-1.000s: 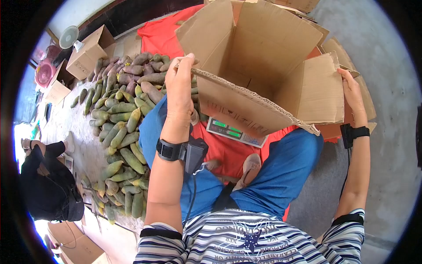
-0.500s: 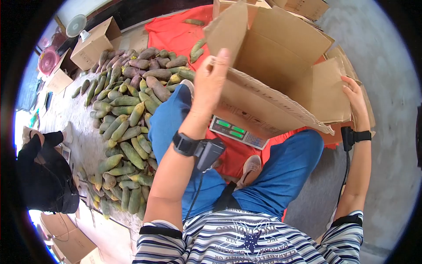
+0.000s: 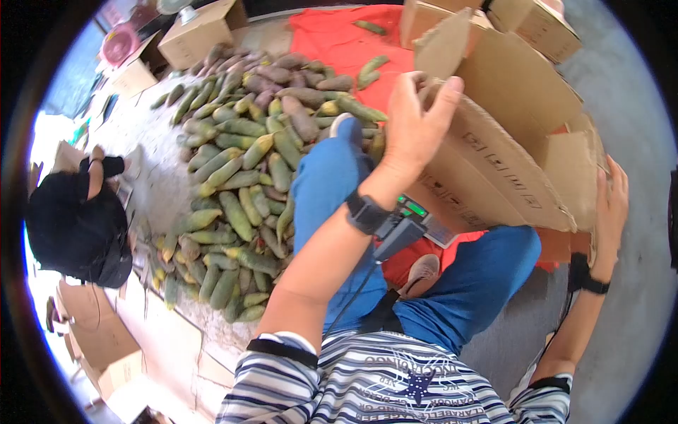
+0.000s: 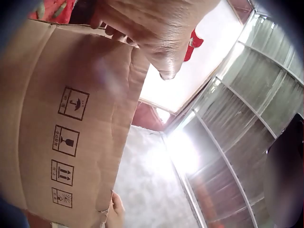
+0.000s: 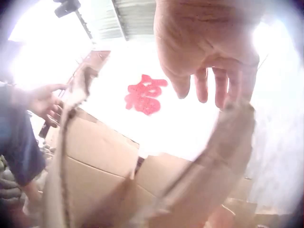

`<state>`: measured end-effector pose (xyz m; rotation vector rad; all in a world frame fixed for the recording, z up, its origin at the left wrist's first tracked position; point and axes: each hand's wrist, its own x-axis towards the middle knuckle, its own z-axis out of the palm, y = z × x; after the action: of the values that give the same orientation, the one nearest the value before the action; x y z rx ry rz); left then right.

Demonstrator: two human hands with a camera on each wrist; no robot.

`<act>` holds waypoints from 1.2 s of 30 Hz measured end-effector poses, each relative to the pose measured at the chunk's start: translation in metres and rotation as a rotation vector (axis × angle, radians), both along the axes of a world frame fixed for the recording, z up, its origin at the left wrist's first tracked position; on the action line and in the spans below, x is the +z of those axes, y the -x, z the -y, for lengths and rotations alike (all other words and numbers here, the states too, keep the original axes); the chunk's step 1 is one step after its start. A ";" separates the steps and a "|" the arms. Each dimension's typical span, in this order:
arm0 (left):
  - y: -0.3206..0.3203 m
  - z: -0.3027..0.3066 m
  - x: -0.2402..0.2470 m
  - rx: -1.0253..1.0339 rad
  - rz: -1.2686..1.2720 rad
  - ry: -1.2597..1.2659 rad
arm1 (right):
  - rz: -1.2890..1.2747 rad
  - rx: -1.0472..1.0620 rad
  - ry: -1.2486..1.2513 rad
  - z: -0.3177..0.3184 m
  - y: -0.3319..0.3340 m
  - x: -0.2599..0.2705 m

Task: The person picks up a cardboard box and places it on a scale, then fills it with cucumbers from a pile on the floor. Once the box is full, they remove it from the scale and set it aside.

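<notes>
An open cardboard box (image 3: 487, 166) tilts over the person's lap, its flaps up and printed symbols (image 4: 66, 140) on the near side. At its upper left corner, the left hand (image 3: 417, 127) touches the flap edge with thumb spread; in the right wrist view that hand (image 5: 45, 102) has loose, parted fingers. The right hand (image 3: 611, 212) rests along the outside of the right flap, and its fingers (image 5: 221, 88) hang fairly straight at the flap edge in the right wrist view. A digital scale (image 3: 439, 232) with a green display is partly hidden below the box.
A large pile of green and purplish elongated produce (image 3: 240, 166) lies on the floor to the left. Red cloth (image 3: 328, 35) spreads behind it. More cartons (image 3: 533, 28) stand at the back. Another person in black (image 3: 74, 226) is at far left.
The box has shifted right and tilted more. The left hand has moved right with its corner, thumb now spread; the right hand has slid lower along the outer flap. The head view has turned left.
</notes>
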<state>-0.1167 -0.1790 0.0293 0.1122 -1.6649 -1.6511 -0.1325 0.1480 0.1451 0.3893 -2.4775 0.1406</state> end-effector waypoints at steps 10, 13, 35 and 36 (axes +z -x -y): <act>-0.069 0.053 0.021 -0.138 0.002 -0.125 | 0.130 0.613 -0.021 0.107 -0.084 -0.046; -0.099 0.103 -0.029 -0.036 0.217 -0.083 | 0.220 0.725 0.045 0.134 -0.080 -0.058; -0.390 0.285 -0.370 0.816 1.218 -0.791 | 0.225 0.818 0.107 0.270 -0.060 -0.126; -0.382 0.285 -0.370 0.857 1.230 -0.791 | 0.245 0.820 0.127 0.269 -0.059 -0.125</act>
<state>0.2658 -0.4637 -0.3404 2.2230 -1.1600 -1.4159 -0.0738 -0.1209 0.0197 1.3756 -2.3641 0.7056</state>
